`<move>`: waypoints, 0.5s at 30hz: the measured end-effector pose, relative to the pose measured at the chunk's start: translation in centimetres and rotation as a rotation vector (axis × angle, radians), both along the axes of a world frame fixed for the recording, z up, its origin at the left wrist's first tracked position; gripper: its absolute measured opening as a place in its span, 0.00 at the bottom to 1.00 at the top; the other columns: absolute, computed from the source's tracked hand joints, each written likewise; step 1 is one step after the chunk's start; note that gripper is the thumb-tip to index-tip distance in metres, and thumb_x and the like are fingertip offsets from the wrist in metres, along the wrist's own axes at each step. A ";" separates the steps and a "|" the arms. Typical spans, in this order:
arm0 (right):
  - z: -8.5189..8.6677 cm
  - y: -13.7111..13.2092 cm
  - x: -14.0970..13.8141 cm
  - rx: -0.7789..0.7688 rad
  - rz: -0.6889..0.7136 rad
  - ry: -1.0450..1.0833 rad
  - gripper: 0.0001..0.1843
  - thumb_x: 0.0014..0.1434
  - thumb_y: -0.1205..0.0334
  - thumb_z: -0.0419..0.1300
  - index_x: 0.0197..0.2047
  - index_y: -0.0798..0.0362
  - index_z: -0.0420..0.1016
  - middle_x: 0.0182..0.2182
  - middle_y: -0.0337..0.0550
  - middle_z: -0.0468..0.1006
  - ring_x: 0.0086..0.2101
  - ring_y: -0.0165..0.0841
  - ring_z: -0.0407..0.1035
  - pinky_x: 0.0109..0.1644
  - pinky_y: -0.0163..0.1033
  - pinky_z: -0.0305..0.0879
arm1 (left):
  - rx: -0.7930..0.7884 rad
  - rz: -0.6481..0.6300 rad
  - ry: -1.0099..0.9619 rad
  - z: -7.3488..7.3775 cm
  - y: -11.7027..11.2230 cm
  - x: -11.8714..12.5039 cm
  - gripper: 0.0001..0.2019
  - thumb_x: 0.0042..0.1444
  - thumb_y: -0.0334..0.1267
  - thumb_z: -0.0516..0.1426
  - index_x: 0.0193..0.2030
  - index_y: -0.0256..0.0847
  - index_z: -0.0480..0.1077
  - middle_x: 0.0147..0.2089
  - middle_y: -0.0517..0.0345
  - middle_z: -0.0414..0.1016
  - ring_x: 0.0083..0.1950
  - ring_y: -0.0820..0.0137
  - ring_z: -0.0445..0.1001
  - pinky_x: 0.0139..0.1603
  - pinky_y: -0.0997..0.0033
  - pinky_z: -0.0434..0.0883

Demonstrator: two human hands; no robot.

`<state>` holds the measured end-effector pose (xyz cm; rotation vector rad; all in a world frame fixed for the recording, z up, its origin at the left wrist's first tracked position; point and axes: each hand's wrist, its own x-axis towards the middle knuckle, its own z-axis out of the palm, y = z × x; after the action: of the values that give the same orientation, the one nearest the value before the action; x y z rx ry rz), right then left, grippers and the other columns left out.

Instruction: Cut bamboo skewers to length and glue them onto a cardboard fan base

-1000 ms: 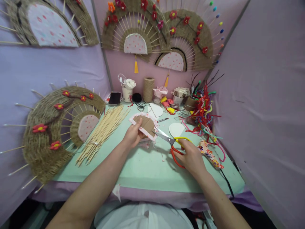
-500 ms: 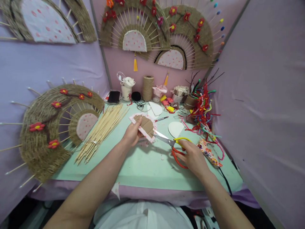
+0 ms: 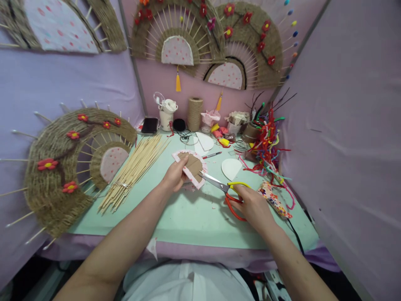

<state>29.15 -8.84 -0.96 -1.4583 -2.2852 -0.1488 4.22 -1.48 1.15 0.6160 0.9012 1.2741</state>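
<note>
While the left hand [image 3: 173,175] pinches the card [image 3: 191,166], a brown half-disc edged in pink cloth, thumb and fingers clamped on its left side above the mat [image 3: 188,217] mid-table, the right hand [image 3: 253,207] has its fingers closed through the loops of the scissors [image 3: 216,182], whose tips meet the card's near right rim. Since the blades point toward the left fingertips and the cloth edge is narrow, a deep cut could, I judge, nick card or finger, and a slack pinch could let the card twist. Skewers [image 3: 134,167] lie left, a white half-disc [image 3: 231,168] right.
</note>
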 end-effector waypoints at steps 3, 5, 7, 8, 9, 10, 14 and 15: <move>0.3 -0.1 0.0 0.019 -0.014 -0.050 0.09 0.60 0.56 0.59 0.39 0.52 0.72 0.28 0.43 0.77 0.29 0.36 0.71 0.30 0.36 0.56 | -0.012 -0.002 -0.008 -0.2 0.1 -0.1 0.10 0.59 0.38 0.56 0.43 0.35 0.71 0.39 0.49 0.79 0.35 0.66 0.79 0.38 0.64 0.77; 0.3 -0.2 0.1 0.029 -0.022 -0.071 0.08 0.59 0.56 0.60 0.38 0.52 0.71 0.28 0.43 0.77 0.29 0.36 0.71 0.29 0.36 0.55 | -0.017 -0.006 -0.008 -0.4 0.2 -0.1 0.10 0.58 0.38 0.57 0.43 0.35 0.71 0.39 0.49 0.79 0.36 0.66 0.79 0.40 0.62 0.77; 0.3 -0.2 0.1 0.029 -0.025 -0.071 0.08 0.59 0.56 0.60 0.36 0.52 0.71 0.27 0.42 0.77 0.29 0.36 0.71 0.29 0.35 0.54 | -0.012 -0.013 -0.005 -0.4 0.2 -0.1 0.10 0.58 0.38 0.57 0.44 0.35 0.71 0.39 0.49 0.79 0.36 0.66 0.79 0.41 0.62 0.77; 0.2 -0.2 0.1 0.022 -0.027 -0.060 0.08 0.59 0.56 0.59 0.35 0.51 0.70 0.26 0.41 0.76 0.28 0.35 0.70 0.28 0.35 0.53 | -0.010 -0.015 -0.002 -0.4 0.2 -0.1 0.10 0.58 0.38 0.56 0.44 0.35 0.71 0.38 0.49 0.79 0.36 0.66 0.79 0.41 0.62 0.77; 0.1 -0.2 0.1 0.011 -0.030 -0.038 0.08 0.59 0.56 0.59 0.33 0.51 0.70 0.25 0.41 0.75 0.27 0.34 0.69 0.27 0.35 0.52 | -0.012 -0.020 0.000 -0.4 0.2 -0.1 0.10 0.59 0.38 0.56 0.44 0.35 0.71 0.38 0.49 0.79 0.36 0.66 0.79 0.41 0.62 0.77; -0.1 -0.2 0.0 -0.006 -0.035 -0.003 0.09 0.59 0.55 0.58 0.32 0.51 0.69 0.24 0.40 0.74 0.25 0.33 0.67 0.26 0.35 0.51 | -0.015 -0.025 0.000 -0.3 0.2 -0.1 0.10 0.59 0.38 0.56 0.44 0.35 0.71 0.38 0.49 0.79 0.36 0.65 0.79 0.42 0.61 0.77; -0.8 -0.1 -0.5 -0.087 -0.107 0.370 0.12 0.57 0.50 0.59 0.31 0.50 0.67 0.19 0.33 0.68 0.20 0.28 0.58 0.24 0.33 0.51 | -0.013 -0.029 -0.036 0.4 -0.1 -0.2 0.11 0.58 0.39 0.57 0.45 0.35 0.72 0.42 0.48 0.79 0.40 0.64 0.79 0.48 0.57 0.75; -0.9 -0.1 -0.7 -0.090 -0.139 0.500 0.13 0.56 0.49 0.59 0.31 0.50 0.66 0.18 0.32 0.66 0.19 0.27 0.56 0.23 0.32 0.51 | -0.005 -0.031 -0.050 0.6 -0.1 -0.3 0.11 0.58 0.39 0.57 0.45 0.36 0.72 0.43 0.47 0.79 0.42 0.64 0.79 0.49 0.57 0.74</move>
<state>28.46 -8.91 -1.87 -1.4961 -1.8087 0.2556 3.92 -1.62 1.77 0.5894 0.8503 1.2536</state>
